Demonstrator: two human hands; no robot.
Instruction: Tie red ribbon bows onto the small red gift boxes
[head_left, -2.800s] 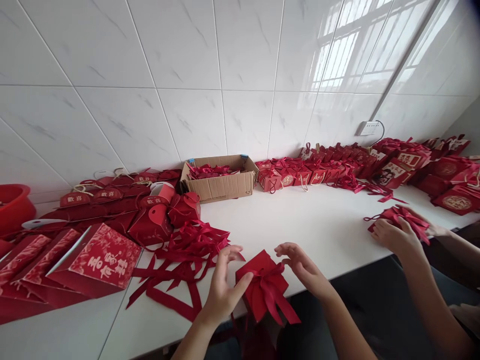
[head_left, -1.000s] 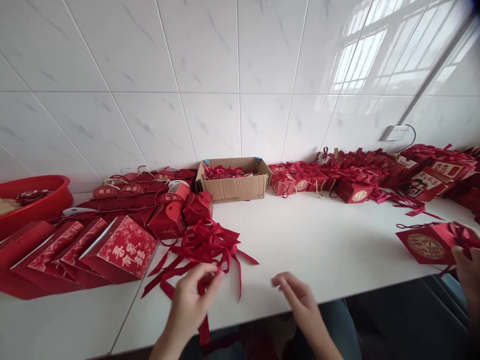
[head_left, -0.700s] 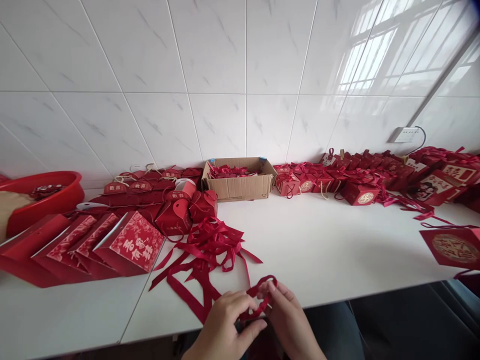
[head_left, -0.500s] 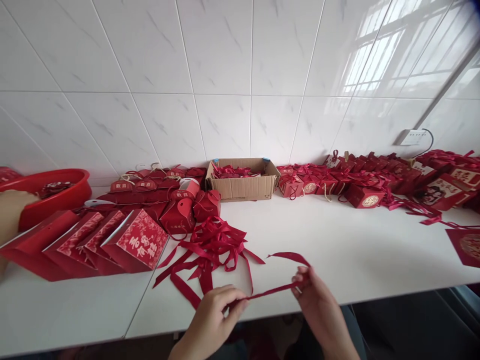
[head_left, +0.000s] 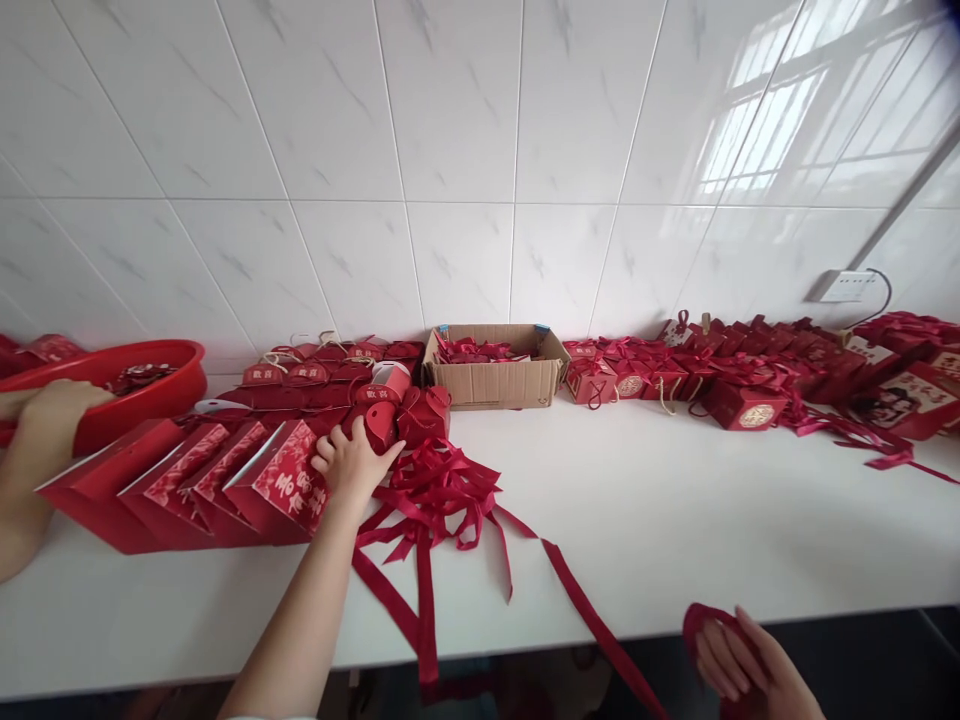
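My left hand (head_left: 354, 462) reaches over a small red box (head_left: 377, 424), fingers spread around its near side; whether it grips the box is hard to tell. At the lower right, past the table's front edge, my right hand (head_left: 733, 655) is closed around a red ribbon (head_left: 600, 625), which is looped over its fingers. A tangle of red ribbons (head_left: 442, 490) lies on the table right of my left hand, some hanging over the front edge. Several larger red boxes with white lettering (head_left: 281, 480) lean in a row to the left.
A cardboard box (head_left: 495, 383) holding ribbons stands against the tiled wall. Many red boxes (head_left: 750, 405) with bows line the back right. At the left, another person's arms (head_left: 37, 450) reach by a red basin (head_left: 161, 395). Small boxes (head_left: 300, 385) crowd the back left.
My left hand has let go of the ribbon and moved up and left to the small boxes. My right hand has moved right and down with the ribbon. The view has shifted slightly left.
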